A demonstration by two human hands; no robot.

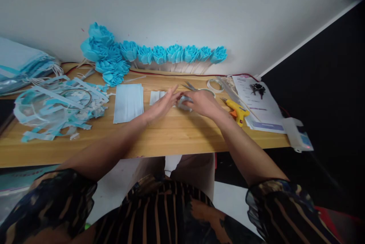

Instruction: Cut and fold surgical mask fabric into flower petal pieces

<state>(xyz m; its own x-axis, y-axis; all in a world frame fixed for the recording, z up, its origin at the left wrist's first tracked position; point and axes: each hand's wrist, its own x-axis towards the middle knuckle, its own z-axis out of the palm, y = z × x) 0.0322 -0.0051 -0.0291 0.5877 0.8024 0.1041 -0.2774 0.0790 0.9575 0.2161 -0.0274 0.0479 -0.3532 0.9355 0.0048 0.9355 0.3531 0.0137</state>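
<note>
My left hand (163, 106) is just above the table, its fingers stretched towards the right hand and nothing visible in its grasp. My right hand (202, 103) bends its fingers over a small pale blue piece of sheet (184, 104), which they partly hide. Beside the left hand lie small cut pale blue pieces (156, 96). Further left is a flat stack of pale blue pleated sheets (128, 104). Scissors (189, 86) lie just beyond the right hand, their handles hidden behind it.
Blue handmade flowers (174, 53) line the wall. Blue and white scraps (65, 103) heap up at the left, near bagged sheets (23, 65). To the right are a tape roll (219, 85), a yellow glue gun (238, 112), printed papers (256, 103) and keys (258, 90).
</note>
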